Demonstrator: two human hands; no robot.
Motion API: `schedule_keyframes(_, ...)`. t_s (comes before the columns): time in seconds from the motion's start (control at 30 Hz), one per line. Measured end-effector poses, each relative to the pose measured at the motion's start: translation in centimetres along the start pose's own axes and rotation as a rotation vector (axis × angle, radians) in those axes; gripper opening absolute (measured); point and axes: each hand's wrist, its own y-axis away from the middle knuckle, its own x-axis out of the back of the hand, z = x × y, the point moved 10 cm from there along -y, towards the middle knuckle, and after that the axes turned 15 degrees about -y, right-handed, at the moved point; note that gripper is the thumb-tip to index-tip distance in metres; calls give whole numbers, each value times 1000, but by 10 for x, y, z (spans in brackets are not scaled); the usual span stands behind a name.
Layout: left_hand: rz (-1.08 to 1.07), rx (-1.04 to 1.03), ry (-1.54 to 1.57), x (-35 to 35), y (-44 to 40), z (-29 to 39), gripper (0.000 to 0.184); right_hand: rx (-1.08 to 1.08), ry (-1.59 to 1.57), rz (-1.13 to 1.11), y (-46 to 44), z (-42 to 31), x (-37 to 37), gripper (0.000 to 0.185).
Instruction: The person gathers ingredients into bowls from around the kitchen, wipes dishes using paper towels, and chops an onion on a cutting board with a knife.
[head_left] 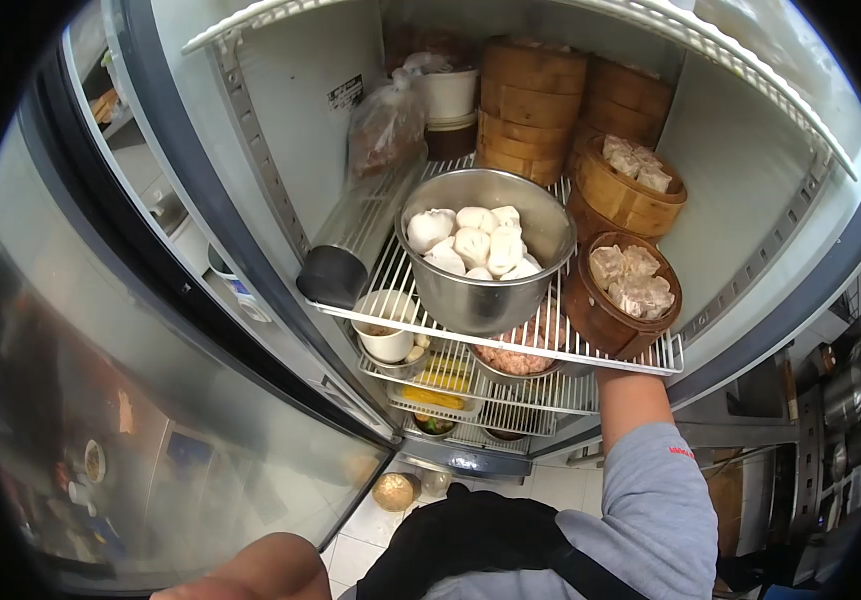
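Minced meat (pixel 516 357): pink, heaped in a metal bowl (pixel 514 380), just right of and below the frame's centre, on a lower level of the fridge; partly screened by wires above.

Right forearm (pixel 636 408): bare, stretched up from the lower right, grey sleeve (pixel 659 490) ending near the elbow; passing beneath the wire shelf (pixel 431 329), near the bowl's right side. Right hand: hidden under the shelf; cannot tell whether fingers wide, narrow or closed on anything.

Left hand (pixel 269 570): apparently the blurred bare skin at the bottom left, cut by the lower edge, near the glass door (pixel 201 420); cannot tell finger spread or hold.

Directly above the meat: deep metal pot (pixel 481 305), mid-frame, containing white buns (pixel 473 246). Right of pot: bamboo steamer (pixel 611 325) at the shelf's front, filled with pale dumplings (pixel 641 295); another filled steamer (pixel 641 205) behind.

Upper middle: steamer stack (pixel 531 110). Upper left of centre: knotted plastic bag (pixel 386 125), beside a white tub (pixel 449 95). Left end of shelf: clear container with black end (pixel 331 277), lying on its side.

Below, left of the meat: white cup (pixel 387 345); yellow food (pixel 436 398) on a tray. Bottom centre: black apron (pixel 451 550).
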Motion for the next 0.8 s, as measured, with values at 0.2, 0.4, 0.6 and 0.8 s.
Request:
schedule_keyframes(0.2,-166,205,-89,-16,21,-16,52,-10,-27,17,6,5,2,34)
schedule_keyframes(0.4,-154,133,-5,-20,25,-22,58,36,-143,70,24,-9,14,34)
schedule_keyframes(0.6,-223,187,72,-29,46,-29,44,34,-976,16,49,-77,23,34)
schedule_keyframes(0.8,-304,240,256,-36,86,-27,53,-76,-2068,-247,55,-135,2,34)
